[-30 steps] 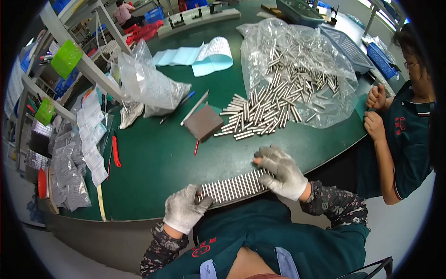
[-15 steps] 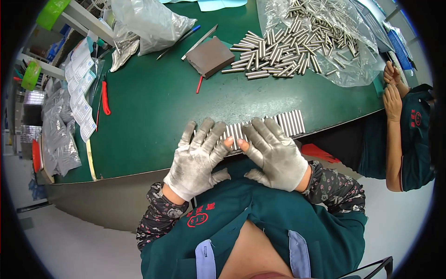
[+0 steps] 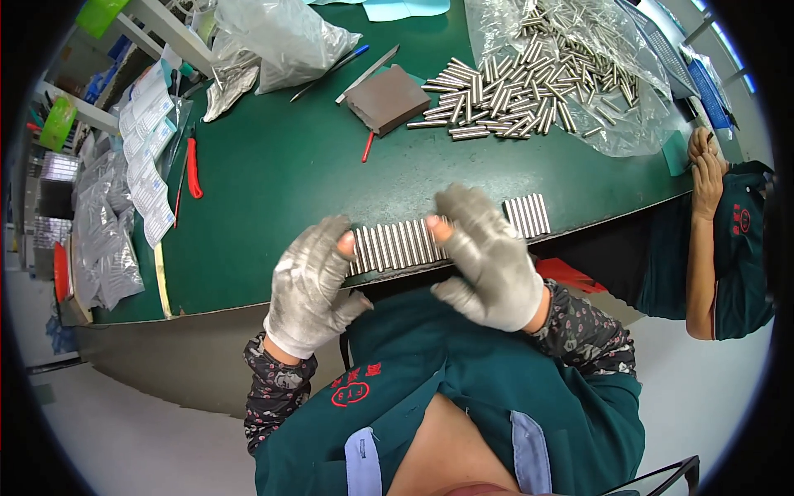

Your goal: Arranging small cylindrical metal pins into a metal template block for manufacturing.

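A row of shiny metal pins (image 3: 397, 246) lies side by side along the table's near edge. My left hand (image 3: 310, 285), in a grey-stained white glove with a bare fingertip, is at the row's left end, its fingers stretched out. Over the right end is my right hand (image 3: 495, 264), gloved the same way, fingers extended and slightly blurred. It hides that end of the row, so I cannot tell whether it touches the pins. A shorter group of pins (image 3: 528, 215) lies apart, just right of my right hand.
Loose pins (image 3: 513, 91) are heaped at the far right, partly on a clear plastic bag (image 3: 645, 132). A brown block (image 3: 387, 99) stands beyond my hands. Red-handled pliers (image 3: 193, 168) and paper sheets (image 3: 147, 157) lie left. A co-worker's hands (image 3: 707, 165) are at the right edge.
My hands have moved apart, the left one leftward, baring more of the row. A gap now separates the right-hand group of pins from the rest. The view has shifted slightly.
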{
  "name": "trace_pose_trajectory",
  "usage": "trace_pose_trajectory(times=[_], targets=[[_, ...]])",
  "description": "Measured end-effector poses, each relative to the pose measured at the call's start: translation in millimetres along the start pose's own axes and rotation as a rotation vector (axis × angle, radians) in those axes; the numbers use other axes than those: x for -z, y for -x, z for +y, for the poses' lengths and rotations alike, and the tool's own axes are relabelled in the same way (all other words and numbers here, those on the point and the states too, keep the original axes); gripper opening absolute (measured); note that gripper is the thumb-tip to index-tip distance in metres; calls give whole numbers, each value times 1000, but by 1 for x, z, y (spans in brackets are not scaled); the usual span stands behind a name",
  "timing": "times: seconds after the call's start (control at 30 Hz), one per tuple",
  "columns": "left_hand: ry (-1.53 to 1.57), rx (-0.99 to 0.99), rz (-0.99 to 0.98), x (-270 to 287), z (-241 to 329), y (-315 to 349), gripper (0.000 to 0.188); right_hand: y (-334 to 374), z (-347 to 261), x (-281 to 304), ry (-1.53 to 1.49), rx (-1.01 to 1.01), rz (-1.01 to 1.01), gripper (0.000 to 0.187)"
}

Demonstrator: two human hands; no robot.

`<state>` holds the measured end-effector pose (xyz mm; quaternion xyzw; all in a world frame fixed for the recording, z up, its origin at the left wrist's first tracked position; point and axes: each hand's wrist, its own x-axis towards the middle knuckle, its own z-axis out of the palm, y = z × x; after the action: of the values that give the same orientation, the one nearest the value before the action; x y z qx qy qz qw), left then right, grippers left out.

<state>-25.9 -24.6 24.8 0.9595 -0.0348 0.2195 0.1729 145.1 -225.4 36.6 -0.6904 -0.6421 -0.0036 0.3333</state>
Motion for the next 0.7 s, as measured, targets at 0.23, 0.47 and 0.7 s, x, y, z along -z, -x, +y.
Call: trace_pose_trajectory(times=[0.23,0.47,0.7], targets=[[-130,367,-60,14,1,-2,47,-2,8,-19,-153,-227,141,54],[-122,160,-156,3,-7,-9,55,-14,5,-28,64,-228,82,47],[-13,65,-188,-20,10,-38,27,-33,-7,-43,-28,-168,82,42]])
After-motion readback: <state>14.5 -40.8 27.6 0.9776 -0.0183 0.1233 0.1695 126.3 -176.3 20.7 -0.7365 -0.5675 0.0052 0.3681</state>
